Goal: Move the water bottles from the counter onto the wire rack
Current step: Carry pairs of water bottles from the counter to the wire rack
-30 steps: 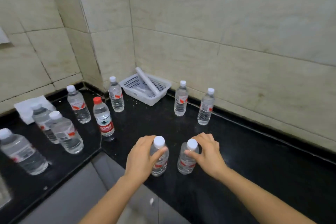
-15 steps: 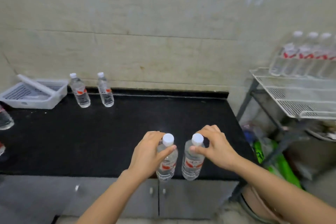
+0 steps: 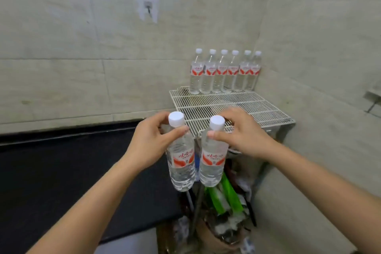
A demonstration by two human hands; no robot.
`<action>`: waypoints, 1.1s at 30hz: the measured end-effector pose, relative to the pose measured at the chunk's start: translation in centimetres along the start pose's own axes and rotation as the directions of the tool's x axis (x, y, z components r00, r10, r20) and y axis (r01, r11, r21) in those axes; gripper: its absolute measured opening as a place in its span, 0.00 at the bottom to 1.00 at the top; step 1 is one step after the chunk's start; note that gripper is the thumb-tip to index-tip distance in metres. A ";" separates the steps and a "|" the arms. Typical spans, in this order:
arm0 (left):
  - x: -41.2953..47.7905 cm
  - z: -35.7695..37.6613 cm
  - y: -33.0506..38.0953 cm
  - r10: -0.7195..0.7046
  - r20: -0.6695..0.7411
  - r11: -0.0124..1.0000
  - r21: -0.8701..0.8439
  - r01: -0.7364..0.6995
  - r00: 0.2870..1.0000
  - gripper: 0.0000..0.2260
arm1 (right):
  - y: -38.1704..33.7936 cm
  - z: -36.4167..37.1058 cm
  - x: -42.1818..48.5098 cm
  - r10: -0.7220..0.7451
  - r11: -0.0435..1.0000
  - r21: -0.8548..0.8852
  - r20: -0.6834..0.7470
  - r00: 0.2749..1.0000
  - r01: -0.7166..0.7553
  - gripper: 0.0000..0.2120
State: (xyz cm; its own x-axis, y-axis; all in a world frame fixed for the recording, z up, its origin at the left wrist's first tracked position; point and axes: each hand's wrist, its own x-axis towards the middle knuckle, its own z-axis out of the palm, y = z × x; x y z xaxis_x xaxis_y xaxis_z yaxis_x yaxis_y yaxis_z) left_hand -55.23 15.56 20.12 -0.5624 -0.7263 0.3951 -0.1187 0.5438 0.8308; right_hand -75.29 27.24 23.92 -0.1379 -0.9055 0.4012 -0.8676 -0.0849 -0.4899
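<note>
Gripping the left bottle [image 3: 181,163] by its neck in the left hand [image 3: 151,144], the right bottle [image 3: 212,163] in the right hand [image 3: 245,136], with fingers and thumb curled round each. Held upright in the air off the counter [image 3: 61,171]'s right edge, before the wire rack [image 3: 247,107]'s front-left corner, with six more bottles [image 3: 224,72] along its back edge.

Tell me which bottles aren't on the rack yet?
The two in the air: the left bottle in the left hand, the right bottle in the right hand. Six others stand on the wire rack.

Beige tiled wall [image 3: 82,27], small hook [image 3: 147,6] on a pale patch, green plastic [image 3: 231,194] among clutter [image 3: 224,231], metal bracket [image 3: 372,99] at right.
</note>
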 end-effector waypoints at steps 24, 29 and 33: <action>36.9 24.3 4.7 0.053 0.284 0.997 -0.075 -0.033 0.957 0.07 | 29.8 -17.7 17.5 0.349 0.937 0.132 -0.269 0.898 -0.324 0.09; 42.4 27.2 2.5 0.008 0.250 0.998 -0.065 0.009 0.968 0.10 | 34.7 -17.8 22.0 0.388 0.921 0.138 -0.238 0.890 -0.364 0.10; 45.3 28.9 1.1 -0.030 0.215 0.994 -0.101 0.053 0.976 0.15 | 37.6 -17.8 25.4 0.379 0.924 0.129 -0.177 0.908 -0.360 0.10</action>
State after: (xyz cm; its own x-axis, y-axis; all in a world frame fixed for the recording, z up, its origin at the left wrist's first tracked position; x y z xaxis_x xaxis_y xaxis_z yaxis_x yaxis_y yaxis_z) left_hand -104.48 -4.64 27.64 -0.7212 -0.6351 0.2767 -0.0650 0.4597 0.8857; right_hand -119.93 8.44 29.45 -0.5385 -0.7813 0.3155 -0.6900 0.1941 -0.6973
